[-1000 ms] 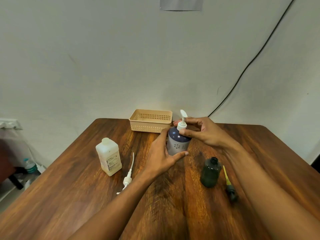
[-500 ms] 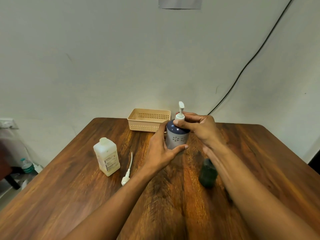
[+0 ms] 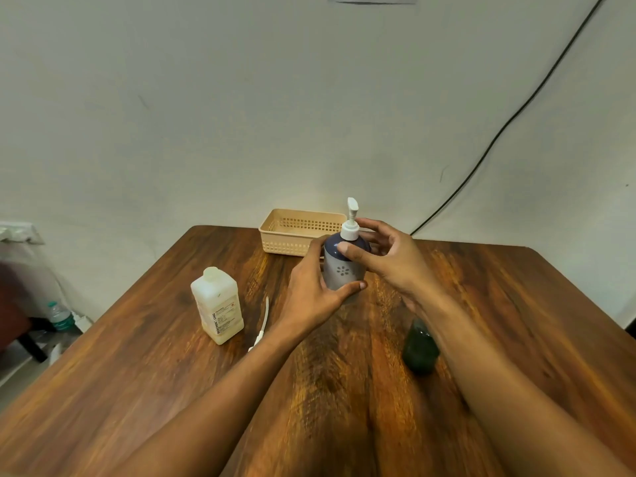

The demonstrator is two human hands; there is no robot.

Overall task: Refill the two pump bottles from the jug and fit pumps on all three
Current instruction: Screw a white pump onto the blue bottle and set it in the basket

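The blue-grey pump bottle (image 3: 345,270) is stood upright on the bench (image 3: 516,304), just in front of the beige basket (image 3: 296,232). Its body is gripped by the left hand (image 3: 309,301). The right hand (image 3: 389,259) is curled round the collar of the white pump (image 3: 351,222), with the thumb laid on the dark shoulder just below. The collar appears to be partway through being screwed down. If it is turned while seated crooked, the thread could be crossed and a leak left. The dark green bottle (image 3: 420,349) is partly hidden by the right forearm, which passes close by it, so it could be toppled when the arm is drawn back. The white jug (image 3: 218,304), seemingly uncapped, is stood beside a loose pump (image 3: 261,321), and could be spilled by a bump.
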